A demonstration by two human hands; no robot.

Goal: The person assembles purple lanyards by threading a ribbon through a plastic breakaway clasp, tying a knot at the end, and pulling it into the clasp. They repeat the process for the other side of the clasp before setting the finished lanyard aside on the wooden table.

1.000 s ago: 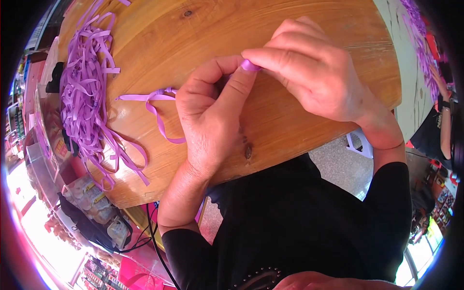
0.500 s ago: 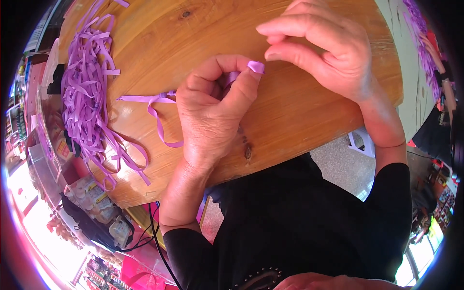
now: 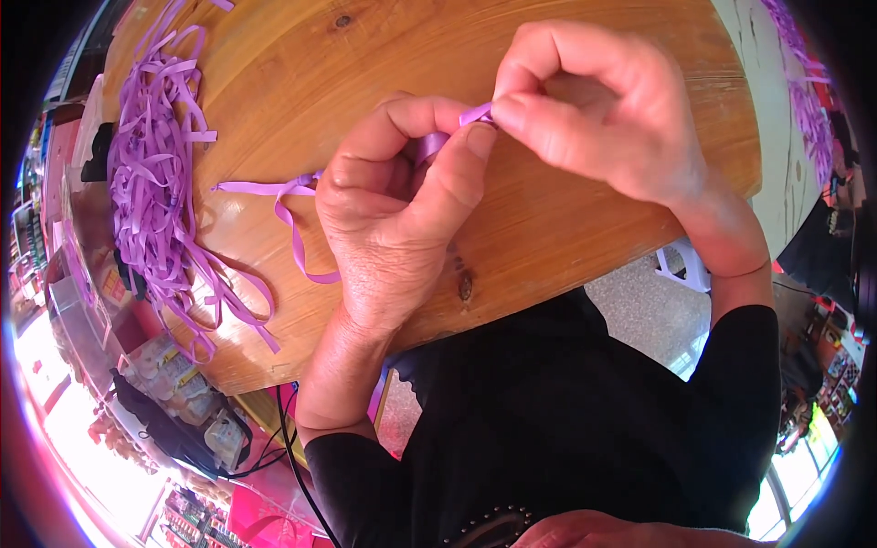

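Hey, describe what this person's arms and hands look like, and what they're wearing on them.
Both hands are bare: no gloves, and no rings or watch that I can see. The left hand and right hand lead back to bare forearms, with black sleeves pushed up toward the elbows. The sleeves belong to a black top.

Clear plastic packets [image 3: 174, 370] with yellow and white contents, stacked in a cluster below the near left edge of the wooden worktop [image 3: 548, 237]. Small red-and-yellow packet [image 3: 111, 285] further left, half hidden under purple strips. Too blurred to tell more.
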